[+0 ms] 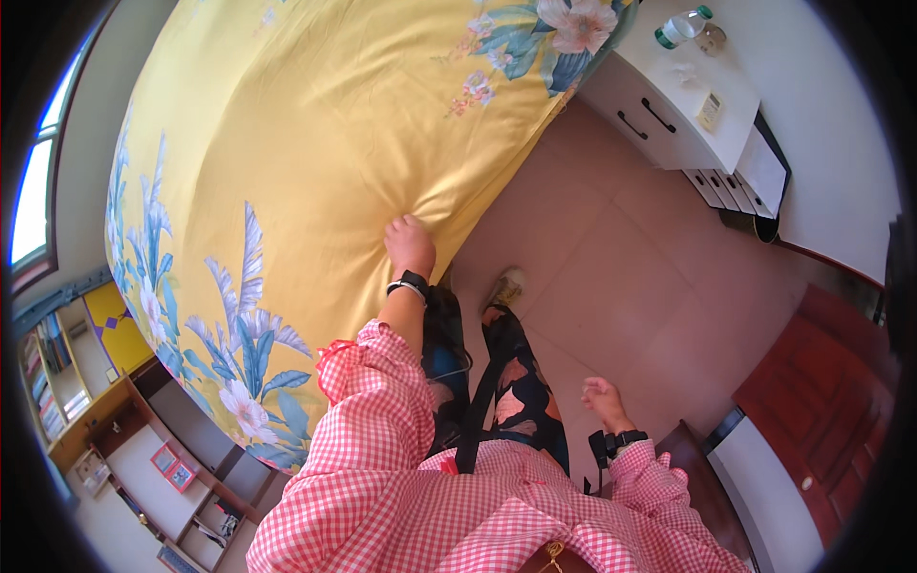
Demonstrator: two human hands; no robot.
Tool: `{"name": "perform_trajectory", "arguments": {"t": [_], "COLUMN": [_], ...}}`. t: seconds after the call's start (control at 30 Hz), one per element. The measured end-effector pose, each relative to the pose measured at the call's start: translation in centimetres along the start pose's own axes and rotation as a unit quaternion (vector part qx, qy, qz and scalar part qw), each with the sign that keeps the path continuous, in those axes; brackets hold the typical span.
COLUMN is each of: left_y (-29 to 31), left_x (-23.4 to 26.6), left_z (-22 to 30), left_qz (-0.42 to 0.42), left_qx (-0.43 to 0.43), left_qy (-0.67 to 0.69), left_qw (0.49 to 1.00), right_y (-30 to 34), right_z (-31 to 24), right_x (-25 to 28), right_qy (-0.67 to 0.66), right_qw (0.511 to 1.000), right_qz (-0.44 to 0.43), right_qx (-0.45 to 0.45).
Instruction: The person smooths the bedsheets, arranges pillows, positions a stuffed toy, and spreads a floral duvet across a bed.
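A yellow bed sheet (315, 124) with blue leaves and pale flowers covers the wide bed on my left. My left hand (409, 248) is closed on the sheet near the bed's side edge, and creases fan out from the fingers. Low on the right, my right hand (604, 397) hangs over the floor, away from the bed. Its fingers are loosely curled and somewhat apart, with nothing between them. Both wrists wear dark bands.
A white drawer cabinet (659, 86) stands beyond the bed's right side, with a bottle (684, 27) and a small yellowish device (710, 111) on top. Pinkish tiled floor (611, 248) lies between. A red-brown wooden door (812, 382) is at right, shelves (143, 477) at lower left.
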State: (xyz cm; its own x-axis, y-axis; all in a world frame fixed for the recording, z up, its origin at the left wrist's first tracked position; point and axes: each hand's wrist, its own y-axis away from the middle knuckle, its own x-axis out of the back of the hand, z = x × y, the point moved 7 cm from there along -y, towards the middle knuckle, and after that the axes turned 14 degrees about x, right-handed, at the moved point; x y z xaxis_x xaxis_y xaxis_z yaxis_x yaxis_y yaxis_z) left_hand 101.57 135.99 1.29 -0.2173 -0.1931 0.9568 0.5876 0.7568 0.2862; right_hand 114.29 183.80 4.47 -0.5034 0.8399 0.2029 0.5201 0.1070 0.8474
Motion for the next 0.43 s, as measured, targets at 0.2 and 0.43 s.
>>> {"name": "perform_trajectory", "arguments": {"t": [0.2, 0.43], "left_y": [-3.2, -2.4], "left_x": [2.0, 6.7], "left_z": [-1.9, -3.9], "left_qz": [0.014, -0.277], "left_qx": [-0.074, -0.114], "left_qy": [0.027, 0.227], "left_qw": [0.997, 0.927], "right_y": [-3.8, -8.2], "right_z": [-3.7, -4.8], "right_x": [-3.4, -5.2], "right_qy": [-0.024, -0.041], "right_qw": [0.996, 0.997], "right_qz": [-0.074, -0.064], "right_qx": [0.031, 0.035]}}
